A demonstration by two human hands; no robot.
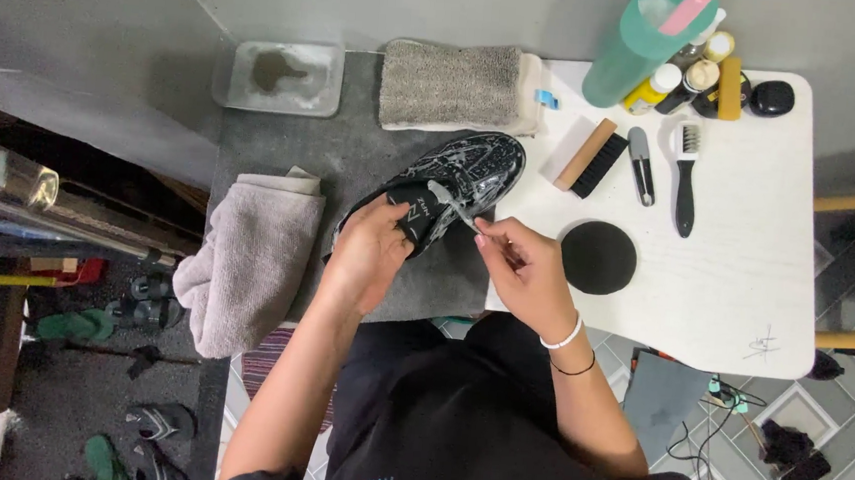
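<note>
the black shoe [451,187] with pale splatter markings lay on the grey mat [353,155] at the surface's left part, toe pointing away toward the far right, heel close to the person. the left hand [367,251] was closed around the shoe's heel and tongue area, thumb pressed on the tongue. the right hand [526,272] pinched a thin grey brush [453,207] between thumb and fingertips, the grip shut on its handle, the brush head resting on the shoe's upper near the laces. just right of that hand a round black pad [598,257] sat on the white surface [745,292]. left of the shoe a crumpled grey towel [246,257] hung over the mat's edge. farther out lay a wooden-backed brush [591,158], a small grey tool [639,165] and a black-handled brush [687,178], side by side. at the far edge sat a folded grey cloth [453,86], a clear tray [280,76], a teal jug [637,44] and several small bottles [684,83].
</note>
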